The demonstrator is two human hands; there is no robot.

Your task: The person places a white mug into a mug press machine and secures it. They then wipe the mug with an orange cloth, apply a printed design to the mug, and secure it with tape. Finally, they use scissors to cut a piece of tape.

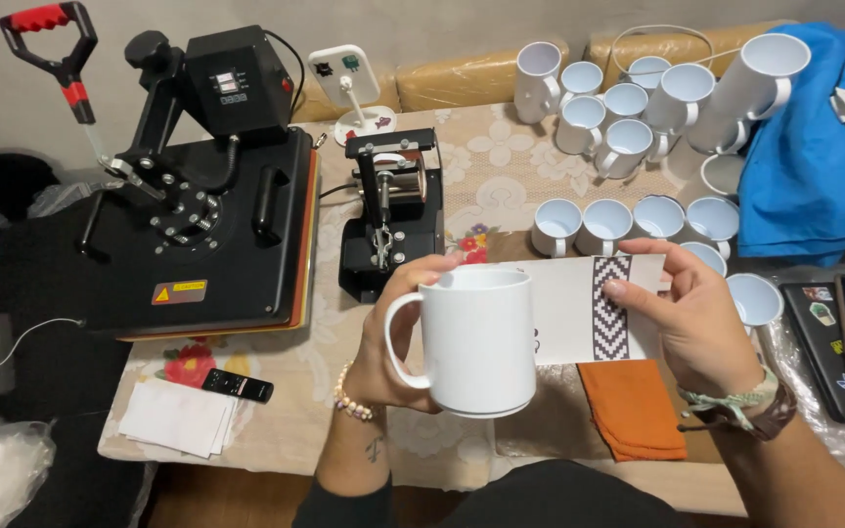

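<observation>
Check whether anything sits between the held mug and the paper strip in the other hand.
Nothing visible does. The left hand holds the mug by its handle; the right hand holds the strip right behind it, its near end hidden by the mug.

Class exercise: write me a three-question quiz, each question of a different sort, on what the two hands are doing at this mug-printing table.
1. True or false: the left hand grips the white mug.
2. The right hand holds: A) the orange cloth; B) the paper strip with a black-and-white pattern; C) a remote.
3. Which machine stands just behind the mug?

Key
1. True.
2. B.
3. The small black mug press, right of the flat heat press.
</observation>
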